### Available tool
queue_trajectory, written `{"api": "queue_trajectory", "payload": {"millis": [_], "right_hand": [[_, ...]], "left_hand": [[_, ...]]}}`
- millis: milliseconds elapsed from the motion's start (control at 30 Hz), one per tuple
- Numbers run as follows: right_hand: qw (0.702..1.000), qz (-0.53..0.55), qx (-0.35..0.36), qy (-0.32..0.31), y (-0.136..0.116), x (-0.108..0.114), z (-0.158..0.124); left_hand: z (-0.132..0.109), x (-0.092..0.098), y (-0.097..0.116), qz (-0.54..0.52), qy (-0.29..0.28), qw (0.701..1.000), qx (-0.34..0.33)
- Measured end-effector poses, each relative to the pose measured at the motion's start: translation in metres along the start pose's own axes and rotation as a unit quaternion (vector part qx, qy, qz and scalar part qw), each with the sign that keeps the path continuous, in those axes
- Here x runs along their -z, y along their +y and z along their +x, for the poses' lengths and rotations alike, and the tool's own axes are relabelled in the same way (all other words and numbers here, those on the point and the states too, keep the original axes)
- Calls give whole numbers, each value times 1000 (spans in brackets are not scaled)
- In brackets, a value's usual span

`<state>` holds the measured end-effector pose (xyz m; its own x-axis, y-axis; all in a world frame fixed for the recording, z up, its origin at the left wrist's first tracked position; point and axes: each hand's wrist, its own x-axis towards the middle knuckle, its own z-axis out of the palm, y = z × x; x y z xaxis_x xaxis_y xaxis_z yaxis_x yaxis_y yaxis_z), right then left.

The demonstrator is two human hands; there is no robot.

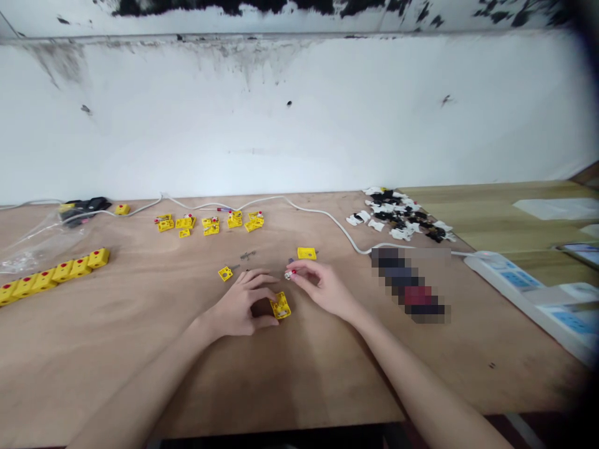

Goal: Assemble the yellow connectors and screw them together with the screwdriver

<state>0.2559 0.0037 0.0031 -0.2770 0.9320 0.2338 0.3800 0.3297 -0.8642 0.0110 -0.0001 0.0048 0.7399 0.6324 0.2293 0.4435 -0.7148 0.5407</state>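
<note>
My left hand [243, 304] rests on the wooden table [299, 362] and pinches a small open yellow plastic housing [281, 305] between thumb and fingers. My right hand [322, 288] hovers just to its right, fingertips pinched on a tiny white and red part [289, 274]. Loose yellow pieces lie close by: one [225, 273] left of my left hand, one [306, 253] above my right hand. Small metal bits [247, 255] lie between them.
A row of finished yellow blocks with red dots [51, 273] runs along the left. Several open yellow housings [210, 222] line the back, with a white cable [322, 215] behind. A black and white parts pile [402, 215] and a white power strip [528, 293] lie to the right.
</note>
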Motion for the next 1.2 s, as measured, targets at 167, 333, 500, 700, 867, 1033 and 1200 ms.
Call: {"api": "queue_trajectory", "payload": {"millis": [167, 333, 500, 700, 867, 1033, 1200], "right_hand": [[1000, -12, 7, 3, -1, 1, 0], [1000, -21, 18, -3, -4, 2, 0], [999, -17, 28, -12, -4, 1, 0], [1000, 5, 12, -29, -7, -2, -2], [997, 8, 24, -69, -14, -7, -6], [995, 26, 21, -90, -18, -10, -8], [997, 5, 25, -72, -17, -9, -6]], "left_hand": [[0, 1, 0, -32, 13, 999, 23], [0, 6, 2, -56, -7, 998, 12], [1, 0, 0, -32, 8, 998, 46], [1, -4, -4, -44, 24, 996, 71], [1, -6, -3, -57, 39, 995, 73], [-2, -3, -5, -67, 33, 996, 42], [0, -8, 4, 0, 97, 992, 82]]}}
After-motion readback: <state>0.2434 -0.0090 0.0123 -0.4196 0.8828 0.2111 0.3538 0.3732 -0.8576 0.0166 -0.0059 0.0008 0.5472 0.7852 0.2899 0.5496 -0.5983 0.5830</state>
